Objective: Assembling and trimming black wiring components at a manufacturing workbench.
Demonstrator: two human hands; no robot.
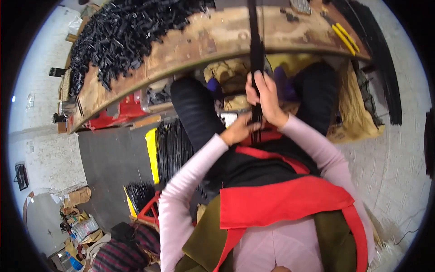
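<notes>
Both hands, left hand (239, 129) and right hand (264, 96), grip black rod bundle (256, 50) pointing away over workbench (213, 38).

Both forearms reach forward from the lower edge, elbows bent; the right hand (265, 93) is raised with fingers curled shut, the left hand (239, 129) lower, closed beside it

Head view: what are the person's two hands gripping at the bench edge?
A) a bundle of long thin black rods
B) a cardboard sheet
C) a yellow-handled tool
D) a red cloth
A: the right hand and left hand both close round a bundle of thin black rods that runs up over the wooden bench.
</notes>
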